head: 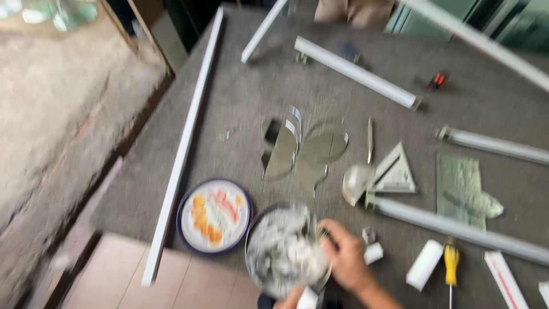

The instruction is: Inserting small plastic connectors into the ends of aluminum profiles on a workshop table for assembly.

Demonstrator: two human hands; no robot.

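Note:
A round metal tin [257, 240] filled with pale, shiny shards sits at the near edge of the grey table. My right hand [346, 260] rests on the tin's right rim with its fingers curled. Blur hides whether it grips anything. Only the fingertips of my left hand [291, 300] show at the bottom edge, pressed against the tin's lower rim beside a small white piece [309, 297]. The tin's lid [214, 216], dark-rimmed with an orange and red picture, lies just left of it.
Mirror pieces laid out like a butterfly [303, 151] lie mid-table. Around them are long white strips [183, 149], metal tubes [457, 229], a triangular piece [394, 171], a crumpled shiny sheet [463, 191], a white roll [424, 264] and a yellow screwdriver [452, 263]. The table's left edge drops to the floor.

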